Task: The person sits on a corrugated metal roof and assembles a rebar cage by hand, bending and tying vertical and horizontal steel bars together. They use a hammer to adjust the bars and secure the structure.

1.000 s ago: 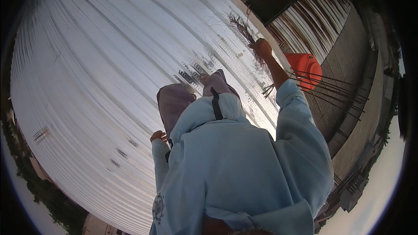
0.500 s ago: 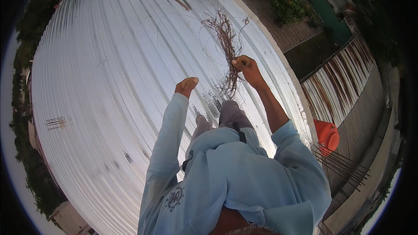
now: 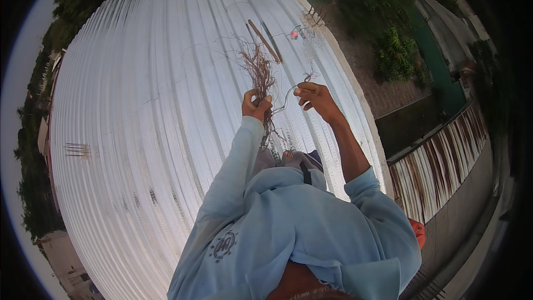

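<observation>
My left hand (image 3: 256, 105) is closed around a bundle of dry brown twigs (image 3: 261, 72) that sticks up from the fist and trails below it. My right hand (image 3: 312, 95) is raised beside it, pinching a thin strand (image 3: 308, 76) that leads off the bundle. Both arms reach forward from my light blue hooded top (image 3: 288, 228) over a white corrugated metal roof (image 3: 139, 111).
Two long sticks (image 3: 265, 41) and a small red object (image 3: 293, 34) lie on the roof farther ahead. The roof edge runs along the right, with a paved yard, green plants (image 3: 394, 50) and a rusty striped fence (image 3: 444, 161) below. An orange object (image 3: 417, 232) shows at the lower right.
My left hand has risen and taken hold of the twig bundle that my right hand held before. My right hand now only pinches a strand beside it. The view has turned farther along the roof.
</observation>
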Demonstrator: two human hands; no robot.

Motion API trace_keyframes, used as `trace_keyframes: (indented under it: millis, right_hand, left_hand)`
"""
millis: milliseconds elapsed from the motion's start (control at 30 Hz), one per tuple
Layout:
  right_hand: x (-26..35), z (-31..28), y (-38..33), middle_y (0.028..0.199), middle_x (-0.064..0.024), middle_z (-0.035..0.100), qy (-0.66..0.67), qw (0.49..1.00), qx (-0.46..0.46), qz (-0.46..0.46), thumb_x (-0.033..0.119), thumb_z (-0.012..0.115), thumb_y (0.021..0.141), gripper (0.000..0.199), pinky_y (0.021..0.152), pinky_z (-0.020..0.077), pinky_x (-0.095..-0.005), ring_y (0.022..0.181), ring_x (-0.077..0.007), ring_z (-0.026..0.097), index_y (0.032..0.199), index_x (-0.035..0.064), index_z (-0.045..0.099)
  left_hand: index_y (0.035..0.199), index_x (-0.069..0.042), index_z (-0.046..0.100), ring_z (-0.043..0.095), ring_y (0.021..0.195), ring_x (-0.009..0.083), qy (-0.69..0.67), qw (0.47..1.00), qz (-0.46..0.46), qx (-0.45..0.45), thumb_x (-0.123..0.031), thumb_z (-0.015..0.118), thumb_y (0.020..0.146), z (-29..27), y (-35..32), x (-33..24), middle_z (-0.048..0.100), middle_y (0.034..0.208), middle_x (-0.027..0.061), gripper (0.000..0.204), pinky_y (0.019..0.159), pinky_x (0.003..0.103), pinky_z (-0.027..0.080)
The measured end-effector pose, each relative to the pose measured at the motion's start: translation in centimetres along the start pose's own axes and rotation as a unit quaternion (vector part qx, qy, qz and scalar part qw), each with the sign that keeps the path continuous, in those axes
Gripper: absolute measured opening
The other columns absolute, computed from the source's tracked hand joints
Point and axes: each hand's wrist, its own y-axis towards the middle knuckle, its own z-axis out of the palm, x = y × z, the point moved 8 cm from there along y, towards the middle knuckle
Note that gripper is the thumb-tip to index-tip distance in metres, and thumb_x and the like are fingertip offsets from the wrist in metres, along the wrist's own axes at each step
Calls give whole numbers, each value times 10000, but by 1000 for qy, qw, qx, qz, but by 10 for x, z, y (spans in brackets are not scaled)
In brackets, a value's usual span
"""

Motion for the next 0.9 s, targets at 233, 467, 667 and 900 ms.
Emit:
trace_keyframes:
  millis: [233, 467, 667, 900]
  right_hand:
    - [57, 34, 157, 953, -125, 675, 317, 945, -59, -54, 273, 571, 1022, 281, 613, 454, -299, 643, -124, 491, 979, 3, 632]
    - [112, 44, 253, 780, -68, 575, 446, 832, -289, -156, 224, 512, 1048, 253, 543, 394, -273, 580, -83, 409, 877, 44, 558]
    - [160, -2, 349, 711, 1, 509, 538, 732, -346, -232, 288, 478, 1065, 259, 519, 357, -268, 544, -86, 386, 870, 121, 512]
    - [145, -154, 353, 704, 7, 493, 482, 692, -476, -248, 305, 465, 1070, 233, 520, 353, -283, 541, -92, 380, 903, 144, 492]
  left_hand:
    - [1230, 30, 507, 669, 792, 176, 15, 1000, 12, 15, -181, 846, 790, -32, 140, -33, 677, 936, 126, 594, 699, 288, 548]
    - [1089, 29, 594, 640, 776, 163, -61, 994, -45, 84, -211, 864, 762, -61, 295, -101, 678, 889, 88, 487, 697, 287, 510]
    - [1048, -70, 619, 505, 674, 137, -181, 926, -156, 292, -120, 732, 793, -77, 347, -161, 558, 792, 0, 284, 587, 283, 393]
    - [776, -199, 549, 438, 491, 135, -113, 977, -173, -60, -22, 658, 755, -374, 539, -105, 519, 710, -40, 208, 398, 299, 360]
